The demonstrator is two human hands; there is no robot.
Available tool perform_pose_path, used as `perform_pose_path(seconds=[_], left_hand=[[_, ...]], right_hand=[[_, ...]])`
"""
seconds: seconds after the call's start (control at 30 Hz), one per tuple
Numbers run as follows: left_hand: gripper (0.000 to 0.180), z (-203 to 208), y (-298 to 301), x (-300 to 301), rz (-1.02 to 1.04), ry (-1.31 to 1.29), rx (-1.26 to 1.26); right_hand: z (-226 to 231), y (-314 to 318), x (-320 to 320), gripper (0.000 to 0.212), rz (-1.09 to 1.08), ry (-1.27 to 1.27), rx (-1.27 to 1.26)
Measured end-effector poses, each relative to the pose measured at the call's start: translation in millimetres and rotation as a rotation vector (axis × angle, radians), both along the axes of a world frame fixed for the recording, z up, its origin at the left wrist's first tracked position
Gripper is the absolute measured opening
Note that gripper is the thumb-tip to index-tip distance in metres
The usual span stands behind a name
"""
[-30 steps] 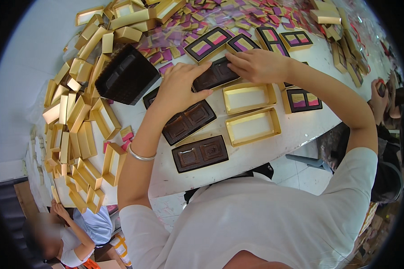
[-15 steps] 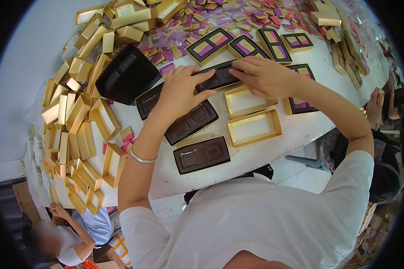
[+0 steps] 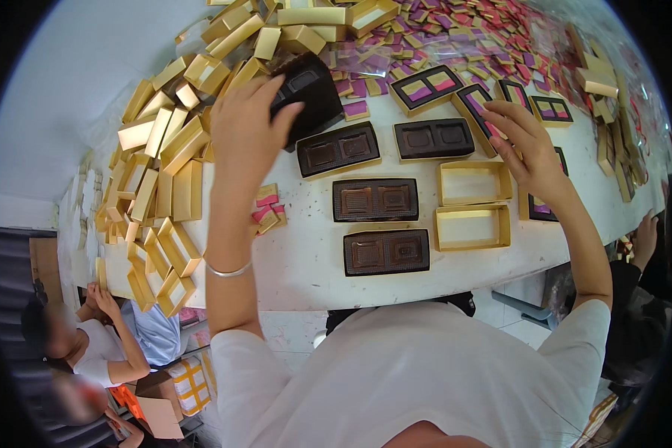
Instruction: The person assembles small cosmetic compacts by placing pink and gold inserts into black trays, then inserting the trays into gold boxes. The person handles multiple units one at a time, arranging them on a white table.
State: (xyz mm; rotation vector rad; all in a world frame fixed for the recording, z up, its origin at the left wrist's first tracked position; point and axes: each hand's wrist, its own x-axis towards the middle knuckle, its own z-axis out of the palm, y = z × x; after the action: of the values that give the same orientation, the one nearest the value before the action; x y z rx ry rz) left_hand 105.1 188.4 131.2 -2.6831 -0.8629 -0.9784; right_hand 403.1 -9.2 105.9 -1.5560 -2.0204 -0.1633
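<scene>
My left hand (image 3: pixel 248 123) is at the stack of black plastic trays (image 3: pixel 310 93), its thumb spread from its fingers along the stack's left side; whether the fingertips grip a tray is hidden. My right hand (image 3: pixel 529 145) hovers with fingers apart at a narrow box of purple and pink pieces (image 3: pixel 476 104), partly covering it. Between the hands are gold boxes fitted with dark two-compartment trays: a tilted one (image 3: pixel 338 149), a far one (image 3: pixel 434 139), a middle one (image 3: pixel 375 200) and a near one (image 3: pixel 387 252). Beside them stand two gold boxes without trays, a farther (image 3: pixel 474 184) and a nearer (image 3: pixel 473 228).
Empty gold boxes (image 3: pixel 187 142) are heaped on the left. Small purple, pink and gold pieces (image 3: pixel 455 37) cover the far table. Other filled boxes (image 3: pixel 425 88) stand at the back and right. Another person (image 3: pixel 97 340) sits at lower left; another's hand (image 3: pixel 644 240) shows at right.
My left hand has left the tray-fitted boxes for the tray stack. My right hand has let go of the far tray and moved right to the filled box. The view has shifted.
</scene>
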Motion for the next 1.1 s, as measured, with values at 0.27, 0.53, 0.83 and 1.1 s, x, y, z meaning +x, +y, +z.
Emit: perform_pose_path(seconds=[0.27, 0.53, 0.83, 1.1], left_hand=[[0.02, -5, 14, -22, 0.093, -0.09, -0.215], [0.018, 31, -66, 41, -0.838, 0.09, -1.172], [0.033, -30, -74, 120, -0.674, 0.09, -1.299], [0.062, -34, -121, 100, -0.418, 0.493, -0.654]], right_hand=[[-1, -5, -10, 0.031, 0.09, -0.037, 0.114], [42, -43, -28, 0.051, 0.174, -0.263, 0.387], [1, -62, 27, 0.043, 0.052, -0.025, -0.19], [-22, -25, 30, 0.029, 0.101, -0.129, -0.394]])
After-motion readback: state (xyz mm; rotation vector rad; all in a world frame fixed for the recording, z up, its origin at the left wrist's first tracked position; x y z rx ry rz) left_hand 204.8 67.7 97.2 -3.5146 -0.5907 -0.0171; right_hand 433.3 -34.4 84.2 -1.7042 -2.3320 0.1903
